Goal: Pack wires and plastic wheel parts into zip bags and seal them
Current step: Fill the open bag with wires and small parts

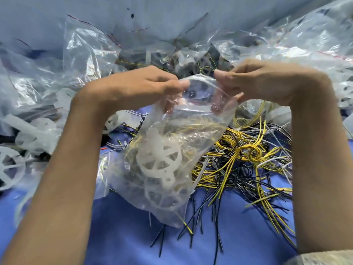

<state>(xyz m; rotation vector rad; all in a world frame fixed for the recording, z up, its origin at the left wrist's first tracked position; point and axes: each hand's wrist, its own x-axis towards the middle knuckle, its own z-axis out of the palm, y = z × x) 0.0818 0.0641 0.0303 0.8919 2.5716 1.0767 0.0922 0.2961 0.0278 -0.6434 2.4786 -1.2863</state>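
**A:** Head view, counts first. We log two hands, the left hand point(137, 87) and the right hand point(261, 81), and one zip bag point(177, 131) hanging between them above the blue cloth point(229, 241).

**B:** Finger state?

**A:** Each hand pinches the bag's top edge on its own side, thumb against curled fingers. The mouth gapes between them.

**B:** Contents?

**A:** Through the film we count two white spoked wheels, an upper wheel point(159, 159) and a lower wheel point(164, 196) touching it. There are also yellow wire strands higher up, but we cannot tell how many.

**B:** Surroundings and obstructions?

**A:** One tangled wire pile point(248, 159), yellow, black and white, lies on the cloth beneath and to the right of the bag. Its strands are too many to count. Crumpled clear bags point(76, 60) are heaped on the left and along the far side. One loose wheel point(9, 169) sits at the left edge. Our forearms cover parts of the cloth, and the hanging bag hides the pile's left margin.
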